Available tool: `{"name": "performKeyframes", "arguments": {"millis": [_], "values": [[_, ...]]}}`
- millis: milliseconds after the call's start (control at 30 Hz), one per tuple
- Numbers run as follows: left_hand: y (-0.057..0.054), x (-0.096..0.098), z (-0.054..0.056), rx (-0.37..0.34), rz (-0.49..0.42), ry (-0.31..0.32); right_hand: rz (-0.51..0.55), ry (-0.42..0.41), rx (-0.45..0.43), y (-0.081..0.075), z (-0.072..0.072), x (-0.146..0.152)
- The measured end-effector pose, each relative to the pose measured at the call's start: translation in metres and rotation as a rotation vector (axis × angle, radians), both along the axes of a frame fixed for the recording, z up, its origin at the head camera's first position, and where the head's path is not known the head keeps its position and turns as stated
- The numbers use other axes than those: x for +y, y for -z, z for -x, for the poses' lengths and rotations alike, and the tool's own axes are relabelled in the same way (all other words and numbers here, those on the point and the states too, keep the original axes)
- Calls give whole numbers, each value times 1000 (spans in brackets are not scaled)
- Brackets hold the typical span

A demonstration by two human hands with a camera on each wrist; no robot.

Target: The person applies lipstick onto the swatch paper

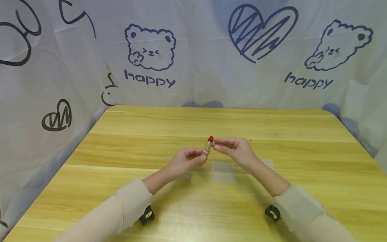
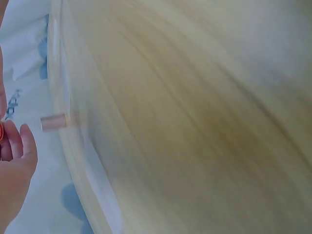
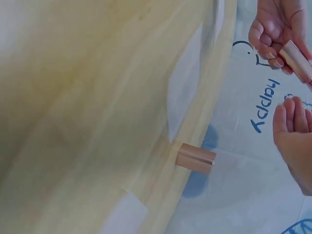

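Observation:
In the head view my left hand (image 1: pixel 184 163) grips the base of a lipstick (image 1: pixel 207 147). Its red bullet is raised above a gold tube, tilted up to the right. My right hand (image 1: pixel 242 153) is close to the tube's right side, fingers relaxed; whether the fingertips touch it is unclear. The right wrist view has the left hand (image 3: pixel 278 29) around the metallic base, with the lipstick's upper end cut off, and the right hand (image 3: pixel 295 141) below it. A rose-gold cap (image 3: pixel 195 158) stands upright on the table. It also appears in the left wrist view as a pinkish cap (image 2: pixel 53 122).
Pale translucent patches (image 1: pixel 223 172) lie on the wood-grain table (image 1: pixel 193 208) beneath the hands. A white cloth (image 1: pixel 205 64) with drawn bears and hearts hangs behind and at the sides. Dark devices (image 1: pixel 273 213) sit under both sleeves.

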State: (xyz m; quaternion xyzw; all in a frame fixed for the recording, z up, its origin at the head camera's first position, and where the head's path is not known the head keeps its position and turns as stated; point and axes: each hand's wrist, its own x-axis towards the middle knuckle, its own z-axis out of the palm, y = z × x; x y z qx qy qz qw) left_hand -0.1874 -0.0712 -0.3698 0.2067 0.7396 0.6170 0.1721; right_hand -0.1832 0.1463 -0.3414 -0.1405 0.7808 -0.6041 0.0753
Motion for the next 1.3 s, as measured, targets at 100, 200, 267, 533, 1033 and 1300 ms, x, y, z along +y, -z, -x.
{"name": "performKeyframes", "arguments": {"millis": [100,200,267,533,1033,1300], "values": [[-3,-14,1,25,-10,-72,-36,24,20,-3,2,-4],[-6,-30,3,43,9,-142,-97,20,40,-5,3,-8],[-8,-41,4,41,27,-188,-147,3,62,-6,4,-11],[-15,-77,8,41,105,-319,-262,-51,172,-13,6,-27],[-26,-113,6,219,393,-374,-515,-165,379,8,12,-63],[-31,-117,7,329,480,-389,-648,-230,463,22,15,-69]]}}
